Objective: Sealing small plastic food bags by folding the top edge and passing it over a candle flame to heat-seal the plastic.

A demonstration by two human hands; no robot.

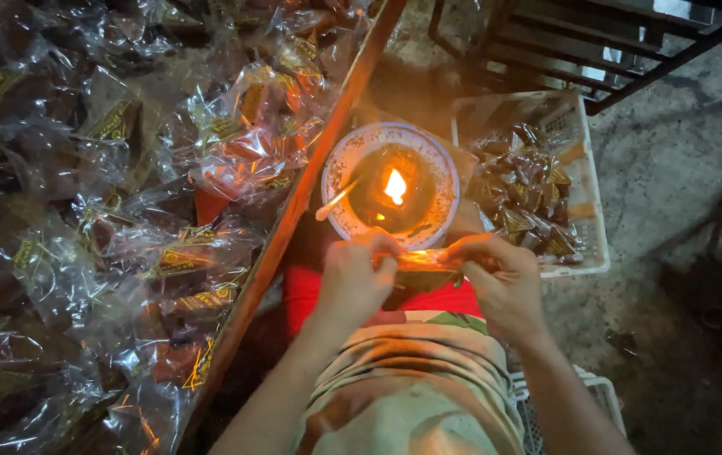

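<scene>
- One small clear-wrapped packet [425, 268] is held between both hands, just in front of the plate and above the lap.
- The packet's left end is pinched by the fingers of the left hand [355, 276], which are pressed together over it.
- Its right end is pinched by the fingers of the right hand [500, 278], curled closed on the wrapper.
- One round plate [340, 164] with a pale patterned rim is seen just beyond the hands; one flame [395, 186] burns in its dark middle.
- One thin pale stick [335, 200] is laid across the plate's left rim.
- One white perforated basket [588, 202] is set to the right of the plate, touching or nearly touching it; many wrapped packets of the same kind are heaped inside, too many and too overlapped to be counted.
- One long wooden-edged tray [293, 211] is seen on the left, filled with a large heap of wrapped packets [108, 219], likewise uncountable.
- A second white basket [601, 396] is partly seen beside the right forearm.
- A dark metal frame [597, 42] stands on the concrete floor [673, 168] beyond.
</scene>
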